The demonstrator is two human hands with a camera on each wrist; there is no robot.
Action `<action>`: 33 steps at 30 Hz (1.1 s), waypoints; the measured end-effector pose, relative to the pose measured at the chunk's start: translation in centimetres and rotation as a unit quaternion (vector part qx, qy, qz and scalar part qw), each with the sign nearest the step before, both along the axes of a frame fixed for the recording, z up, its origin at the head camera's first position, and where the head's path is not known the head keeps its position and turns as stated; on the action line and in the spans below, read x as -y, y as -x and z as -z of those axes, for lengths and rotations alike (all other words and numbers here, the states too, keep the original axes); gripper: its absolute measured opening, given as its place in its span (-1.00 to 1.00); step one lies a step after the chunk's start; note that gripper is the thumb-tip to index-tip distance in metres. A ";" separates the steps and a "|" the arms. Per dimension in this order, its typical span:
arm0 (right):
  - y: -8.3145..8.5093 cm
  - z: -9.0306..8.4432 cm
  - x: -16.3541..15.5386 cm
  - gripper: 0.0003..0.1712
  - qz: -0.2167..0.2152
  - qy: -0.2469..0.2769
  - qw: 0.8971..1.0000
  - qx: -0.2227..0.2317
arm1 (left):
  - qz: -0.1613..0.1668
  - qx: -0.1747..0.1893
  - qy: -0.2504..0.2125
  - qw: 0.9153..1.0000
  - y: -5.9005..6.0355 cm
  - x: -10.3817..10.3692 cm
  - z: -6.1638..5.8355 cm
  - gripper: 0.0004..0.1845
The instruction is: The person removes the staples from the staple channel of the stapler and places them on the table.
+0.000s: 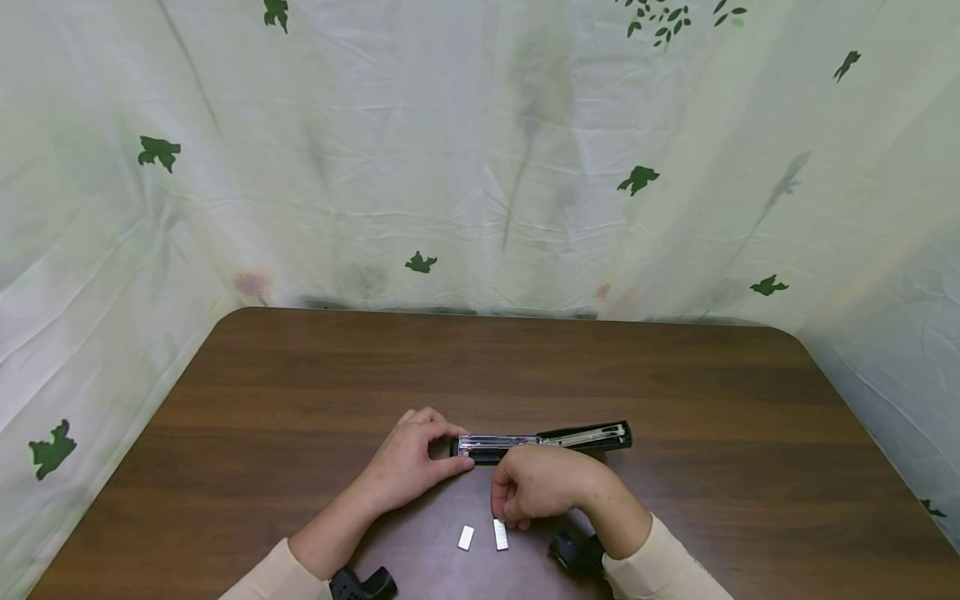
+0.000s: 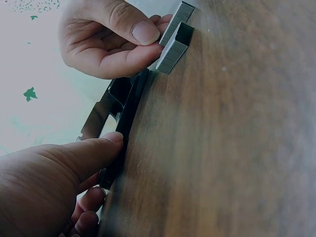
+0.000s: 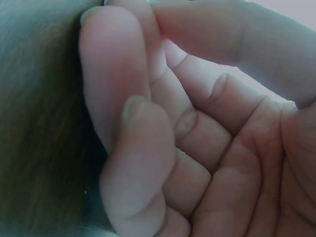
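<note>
I am steadying the opened stapler (image 1: 543,442) mid-table with my left hand (image 1: 408,467), fingers curled around its left end. My right hand (image 1: 536,490) is pinching a staple strip (image 1: 500,534) near the table's (image 1: 675,383) front edge, beside a second strip (image 1: 466,537); bare wood is lying open on both sides.

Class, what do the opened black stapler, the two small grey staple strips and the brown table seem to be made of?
Opened black stapler: probably matt black plastic around a shiny metal channel, which glints. Two small grey staple strips: bright metal, finely ridged. Brown table: wood or wood-look laminate, with grain streaks and low sheen.
</note>
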State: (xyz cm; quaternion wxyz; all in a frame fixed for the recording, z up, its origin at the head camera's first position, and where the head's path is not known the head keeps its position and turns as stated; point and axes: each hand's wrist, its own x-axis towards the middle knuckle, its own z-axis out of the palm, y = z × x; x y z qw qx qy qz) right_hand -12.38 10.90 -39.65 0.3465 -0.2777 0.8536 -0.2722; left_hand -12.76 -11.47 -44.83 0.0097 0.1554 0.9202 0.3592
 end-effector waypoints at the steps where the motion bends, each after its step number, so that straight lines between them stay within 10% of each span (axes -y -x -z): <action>1: 0.0 0.0 0.0 -0.77 0.001 -0.001 1.000 0.000 | 0.000 0.001 0.001 1.000 0.0 0.0 0.0 -0.70; 24: 0.5 -1.2 -0.9 -0.84 0.014 0.031 0.999 -0.042 | 0.002 -0.016 0.005 1.000 -0.2 0.2 0.2 -0.69; 33: 1.5 -4.0 -4.2 -0.91 0.138 0.069 0.975 -0.163 | 0.014 -0.006 0.005 1.000 -0.1 0.6 0.2 -0.56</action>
